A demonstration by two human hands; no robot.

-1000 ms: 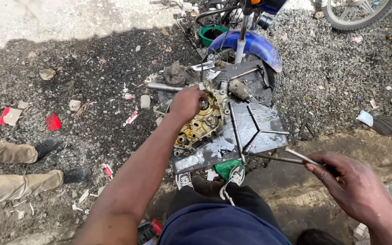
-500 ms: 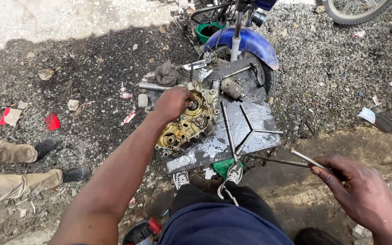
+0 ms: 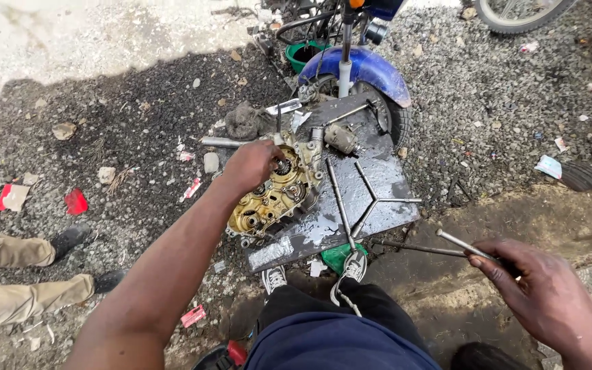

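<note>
In the head view, an oily, gold-stained engine casing (image 3: 279,195) is seen lying open face up on a dark metal sheet (image 3: 385,181) spread on the gravel, just in front of a motorcycle's front wheel with a blue mudguard (image 3: 364,68). The casing's long axis runs diagonally, from lower left near the person's knees to upper right toward the wheel. The left hand (image 3: 251,164) is laid on the casing's upper end, fingers curled over the gears there; whether anything is pinched cannot be told.

The right hand (image 3: 539,294) is held low at the right, well apart from the casing, and is closed around a thin metal rod (image 3: 464,244). The rod's long axis slants up and to the left, its free end pointing toward the sheet's right edge. A three-armed wrench (image 3: 371,202) lies on the sheet beside the casing, and a long bar (image 3: 337,202) lies between them. At the left edge, another person's legs in tan trousers (image 3: 8,281) and dark shoes are seen.
</note>
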